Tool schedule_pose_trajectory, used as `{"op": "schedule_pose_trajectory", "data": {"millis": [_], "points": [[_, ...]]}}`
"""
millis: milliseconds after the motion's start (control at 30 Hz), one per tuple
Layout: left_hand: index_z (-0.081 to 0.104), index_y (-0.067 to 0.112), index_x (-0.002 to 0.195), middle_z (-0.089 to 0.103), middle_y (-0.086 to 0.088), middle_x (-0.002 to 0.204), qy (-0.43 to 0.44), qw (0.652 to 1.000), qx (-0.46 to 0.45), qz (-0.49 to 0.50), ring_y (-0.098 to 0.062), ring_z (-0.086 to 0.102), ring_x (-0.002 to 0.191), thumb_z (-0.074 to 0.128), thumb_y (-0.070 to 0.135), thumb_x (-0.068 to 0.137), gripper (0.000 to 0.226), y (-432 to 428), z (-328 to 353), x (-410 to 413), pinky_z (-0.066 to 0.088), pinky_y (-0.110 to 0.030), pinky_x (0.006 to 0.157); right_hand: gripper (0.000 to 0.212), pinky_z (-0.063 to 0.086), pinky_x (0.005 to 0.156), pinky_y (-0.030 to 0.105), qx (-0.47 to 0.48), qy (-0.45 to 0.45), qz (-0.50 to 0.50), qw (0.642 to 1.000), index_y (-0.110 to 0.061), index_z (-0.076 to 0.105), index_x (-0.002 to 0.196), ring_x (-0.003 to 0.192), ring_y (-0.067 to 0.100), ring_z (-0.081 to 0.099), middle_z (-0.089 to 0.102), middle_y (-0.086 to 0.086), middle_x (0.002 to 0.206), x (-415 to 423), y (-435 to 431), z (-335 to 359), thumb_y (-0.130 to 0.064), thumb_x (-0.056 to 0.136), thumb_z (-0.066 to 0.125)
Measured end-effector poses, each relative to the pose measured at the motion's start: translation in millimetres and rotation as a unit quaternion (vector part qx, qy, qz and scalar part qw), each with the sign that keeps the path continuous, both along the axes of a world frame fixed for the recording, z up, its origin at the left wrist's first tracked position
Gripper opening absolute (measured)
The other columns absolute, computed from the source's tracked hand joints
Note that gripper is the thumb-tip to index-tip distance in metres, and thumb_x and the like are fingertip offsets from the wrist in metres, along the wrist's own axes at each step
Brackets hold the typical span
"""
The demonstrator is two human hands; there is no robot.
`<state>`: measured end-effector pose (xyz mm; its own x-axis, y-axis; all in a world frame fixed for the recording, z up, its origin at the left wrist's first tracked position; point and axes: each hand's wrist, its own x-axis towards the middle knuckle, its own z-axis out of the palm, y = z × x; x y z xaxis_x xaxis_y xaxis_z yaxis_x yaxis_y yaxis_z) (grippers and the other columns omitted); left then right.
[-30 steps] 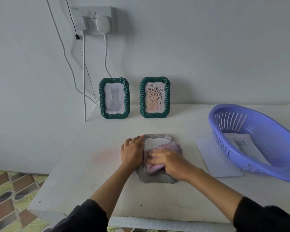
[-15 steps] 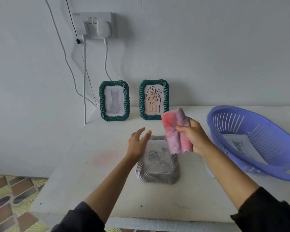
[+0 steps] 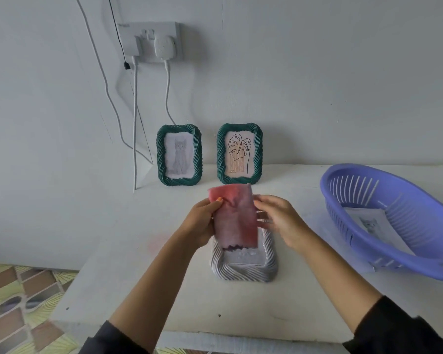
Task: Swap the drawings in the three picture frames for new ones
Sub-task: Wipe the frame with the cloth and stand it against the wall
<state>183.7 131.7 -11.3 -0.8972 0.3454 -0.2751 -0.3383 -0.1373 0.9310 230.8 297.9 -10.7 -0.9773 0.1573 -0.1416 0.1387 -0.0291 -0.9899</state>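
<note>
place: a home, plain living room corner | wall: bare white plaster with a double socket (image 3: 152, 40), two white chargers plugged in, cables hanging | surface: white table (image 3: 292, 315) against the wall | decor: two green picture frames (image 3: 179, 155) leaning upright | household ware: purple plastic basket (image 3: 394, 221) | floor: patterned tiles (image 3: 18, 302)

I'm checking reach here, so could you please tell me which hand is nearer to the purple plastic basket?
Right. The right hand is closer to the purple plastic basket; the left hand is further from it, across the pink cloth both hold.
</note>
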Motion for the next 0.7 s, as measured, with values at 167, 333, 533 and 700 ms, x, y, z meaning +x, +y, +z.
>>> {"op": "schedule_pose_trajectory", "data": {"millis": [167,333,533,700], "points": [[0.056,0.002,0.103,0.062,-0.013,0.088,-0.008,0.994,-0.107,0.035,-0.023,0.060,0.078,0.041,0.007,0.097,0.017,-60.2,-2.6,-22.0,0.054,-0.031,0.069,0.035,0.041,0.086,0.025,0.327,-0.027,-0.057,0.943,-0.009,0.058,0.120,0.108,0.022,0.058,0.063,0.009,0.119,0.7,20.3,-36.6,-0.017,0.085,0.061],[0.052,-0.004,0.122,0.062,-0.020,0.110,0.000,0.946,-0.320,0.047,-0.033,0.058,0.102,0.043,0.007,0.097,0.029,-110.1,-29.2,-37.0,0.045,-0.048,0.101,0.042,0.043,0.095,0.031,0.398,0.003,-0.057,0.916,-0.008,0.061,0.119,0.113,0.026,0.056,0.062,0.013,0.121,5.3,21.7,-63.7,-0.016,0.079,0.067],[0.058,-0.002,0.116,0.063,-0.021,0.114,0.039,0.893,-0.448,0.037,-0.033,0.059,0.102,0.048,0.013,0.094,0.028,-115.3,-30.5,-38.6,0.047,-0.037,0.089,0.042,0.047,0.090,0.036,0.430,0.010,-0.074,0.900,-0.010,0.062,0.117,0.109,0.027,0.054,0.063,0.010,0.116,7.1,15.9,-66.0,-0.023,0.077,0.068],[0.055,-0.007,0.118,0.058,-0.024,0.115,0.042,0.790,-0.604,0.093,-0.037,0.054,0.106,0.050,0.026,0.092,0.042,-113.1,-25.5,-32.1,0.044,-0.037,0.086,0.037,0.044,0.086,0.035,0.448,0.000,-0.106,0.888,-0.009,0.060,0.113,0.109,0.025,0.050,0.061,0.007,0.115,6.4,7.2,-65.4,-0.023,0.079,0.065]]}}
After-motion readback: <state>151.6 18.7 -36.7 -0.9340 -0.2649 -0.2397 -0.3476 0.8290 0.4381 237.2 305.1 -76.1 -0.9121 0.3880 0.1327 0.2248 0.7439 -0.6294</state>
